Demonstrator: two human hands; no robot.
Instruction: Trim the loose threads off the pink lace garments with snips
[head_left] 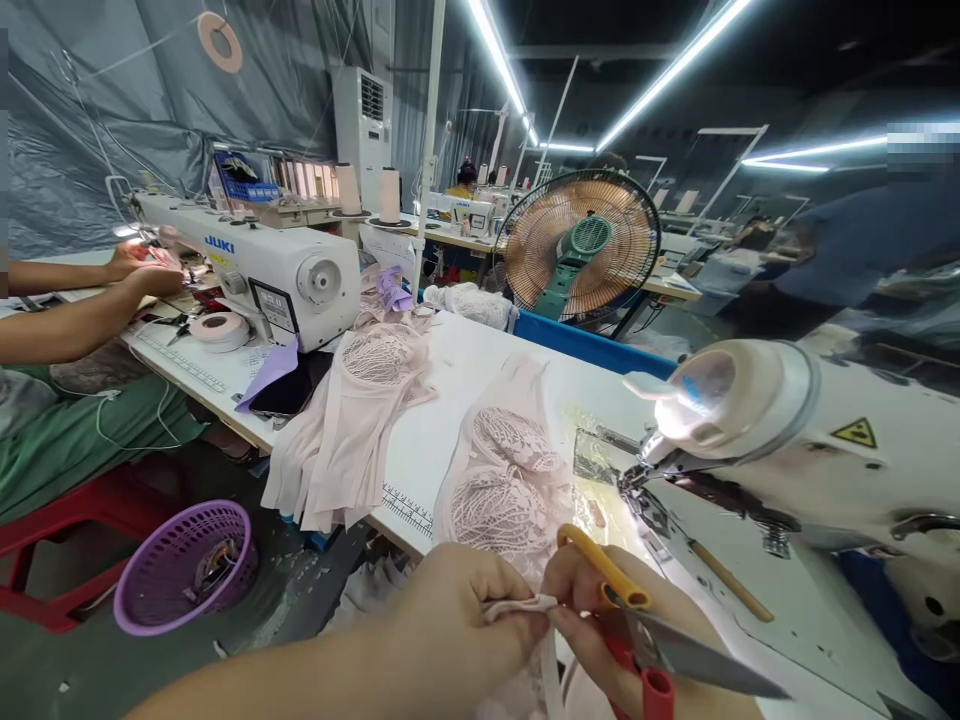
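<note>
My L hand (487, 600) is pinching a narrow pale strip (519, 605) btwn thumb & bent index, other fingers curled in. My R hand (589, 605) meets it at the strip's other end, thumb & fingertip pressed on it, & also carries the scissors (697, 652): yellow & red handles at the fingers, blade pointing out to that hand's R. Can't tell from my feed if the strip is joined to the garment.

Just ahead of both hands I've got the pale lace garment (499, 505), lying on the white table (442, 390) w/ its lace cups up; more pale fabric shows below the fingers. Ruler marks (405, 508) run along the table edge, ahead & L of my L hand.

R of my R hand: a white sewing machine (780, 410), lamp lit, w/ a wooden-handled tool (731, 580) lying near it.

Farther fwd-L of my L hand, a 2nd pale garment (356, 420) drapes over the table edge. Beside it, a dark phone (283, 392) w/ purple cloth (270, 372) touching, then a tape roll (220, 330) & a JUKI machine (307, 262). Co-worker's hands (161, 282) are at that machine's far end, well apart from mine.

Down-L of my L hand, on the floor: purple basket (142, 595) w/ bits inside, next to a red stool (97, 525).

Way ahead, past the table: big fan (589, 240), thread cones (388, 195) off to its L.
</note>
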